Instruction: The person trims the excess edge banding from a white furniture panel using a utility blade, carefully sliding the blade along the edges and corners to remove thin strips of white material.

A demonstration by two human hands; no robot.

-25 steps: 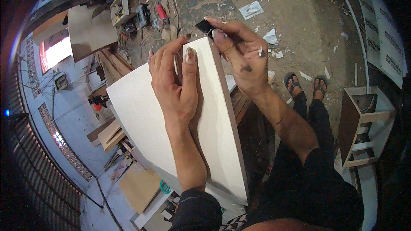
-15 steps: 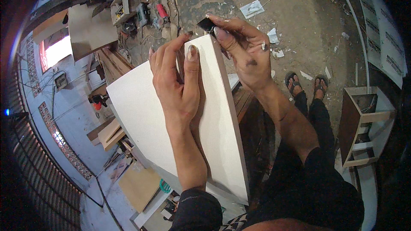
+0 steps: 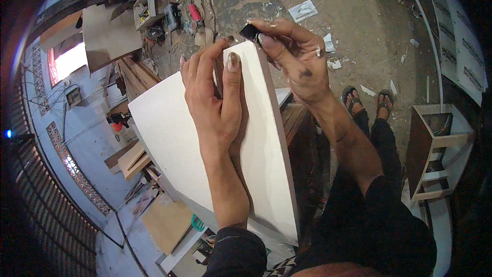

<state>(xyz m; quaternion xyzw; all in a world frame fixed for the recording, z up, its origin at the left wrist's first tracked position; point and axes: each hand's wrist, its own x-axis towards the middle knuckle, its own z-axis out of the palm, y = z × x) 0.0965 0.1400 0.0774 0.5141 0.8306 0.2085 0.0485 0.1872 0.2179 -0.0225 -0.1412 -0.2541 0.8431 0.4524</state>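
Note:
A large white board point(image 3: 166, 115) lies in front of me, its narrow corner pointing away. My left hand point(image 3: 215, 95) rests on its top face with the fingers stretched toward the far edge and the thumb apart, lying flat. At the far right corner my right hand point(image 3: 297, 56) pinches a small flat black piece point(image 3: 249, 31) between thumb and forefinger. That piece sits right beside the board's corner; whether it touches the edge I cannot tell. The curled other fingers of the right hand are partly hidden.
Paper scraps point(image 3: 302, 11) litter the floor. A red-handled power tool point(image 3: 195, 13) and other tools lie beyond the board. Wooden planks point(image 3: 137, 76) stand at the left. At the right is an open cabinet frame point(image 3: 441, 149); a person's sandalled feet point(image 3: 352, 100) show near it.
Both hands and the board appear shifted very slightly to the right in the picture. The black piece has moved slightly right and down, still pinched in my right hand.

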